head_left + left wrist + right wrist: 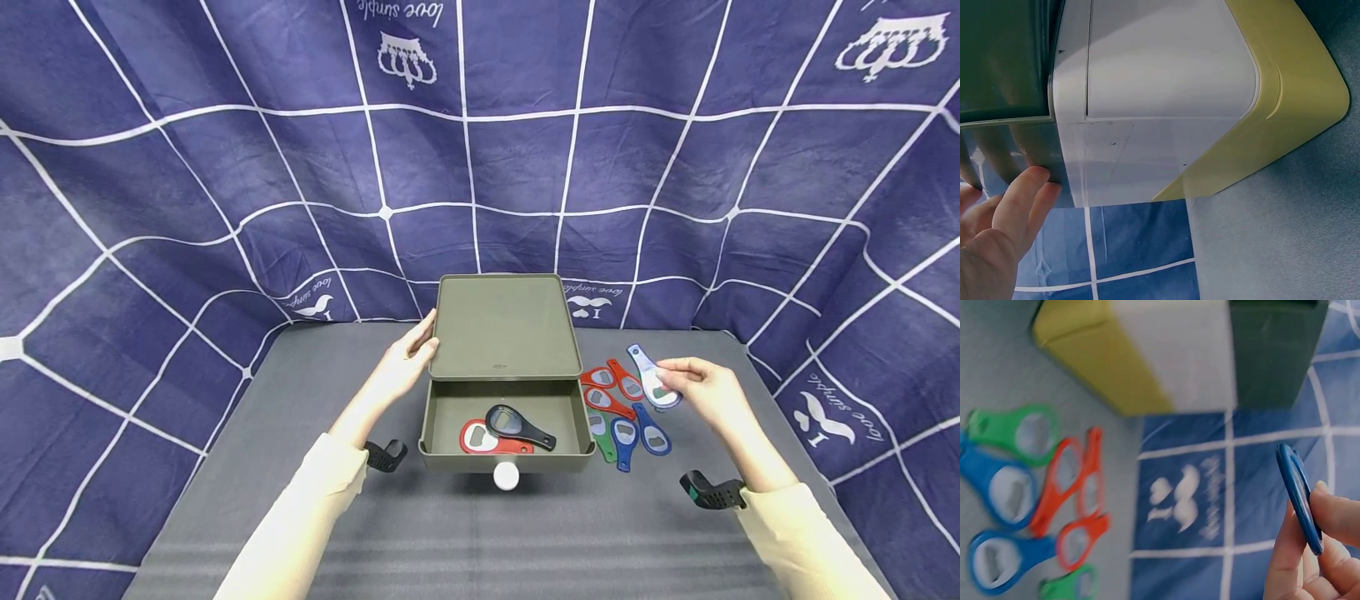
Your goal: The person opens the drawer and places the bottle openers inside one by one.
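Observation:
My right hand (708,392) pinches a blue bottle opener (1297,490) between thumb and fingers, above the loose openers to the right of the box. My left hand (401,362) rests its fingertips (1029,194) against the left side of the olive-topped box (506,325). Below the top, the drawer (450,404) is pulled out, its white knob (506,476) facing front. Inside lie a black bottle opener (506,422) and, partly beneath it, a red bottle opener (474,437).
Several red, blue and green bottle openers lie in a loose cluster beside the box, among them a blue opener (624,432) and a green opener (600,429). A grey cloth (360,533) covers the table, and a blue checked curtain (517,158) hangs behind it.

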Motion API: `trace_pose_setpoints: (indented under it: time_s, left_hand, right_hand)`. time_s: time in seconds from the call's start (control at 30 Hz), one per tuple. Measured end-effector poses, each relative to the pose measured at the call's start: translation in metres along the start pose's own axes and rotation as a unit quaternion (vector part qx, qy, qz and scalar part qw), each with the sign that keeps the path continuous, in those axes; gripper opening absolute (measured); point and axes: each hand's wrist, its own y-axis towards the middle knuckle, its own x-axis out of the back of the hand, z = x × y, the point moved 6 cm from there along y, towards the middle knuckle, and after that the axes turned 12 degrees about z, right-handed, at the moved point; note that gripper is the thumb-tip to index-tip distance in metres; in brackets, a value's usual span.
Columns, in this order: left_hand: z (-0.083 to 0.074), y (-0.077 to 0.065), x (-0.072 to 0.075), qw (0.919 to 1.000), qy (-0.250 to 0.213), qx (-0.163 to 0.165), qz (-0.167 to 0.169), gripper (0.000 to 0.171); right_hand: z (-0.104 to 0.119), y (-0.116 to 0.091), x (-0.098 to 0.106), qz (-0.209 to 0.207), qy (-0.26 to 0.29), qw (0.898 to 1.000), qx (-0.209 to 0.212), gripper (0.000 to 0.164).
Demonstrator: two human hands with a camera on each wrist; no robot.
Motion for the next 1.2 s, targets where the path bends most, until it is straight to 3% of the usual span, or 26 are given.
trace_pose_setpoints:
  time_s: [0.3, 0.5, 0.67, 0.97, 1.2]
  left_hand:
    - [0.005, 0.001, 0.001, 0.9999, -0.002, 0.011, -0.001, 0.053]
    - [0.006, 0.002, 0.000, 0.9999, -0.006, 0.010, 0.001, 0.053]
    - [0.006, 0.002, -0.001, 0.9999, -0.012, 0.005, 0.004, 0.054]
    - [0.003, 0.002, -0.002, 0.9999, -0.015, 0.001, 0.006, 0.054]
    - [-0.001, 0.000, -0.001, 0.9999, -0.001, 0.016, 0.006, 0.054]
  right_hand:
    - [0.074, -0.001, -0.021, 0.029, 0.039, 0.996, 0.074, 0.034]
    - [0.105, -0.001, -0.049, 0.075, 0.048, 0.990, 0.109, 0.029]
    - [0.121, -0.002, -0.075, 0.118, 0.053, 0.983, 0.129, 0.025]
    - [0.135, -0.008, -0.116, 0.188, 0.008, 0.973, 0.132, 0.016]
    - [0.137, -0.012, -0.135, 0.195, -0.051, 0.969, 0.144, 0.012]
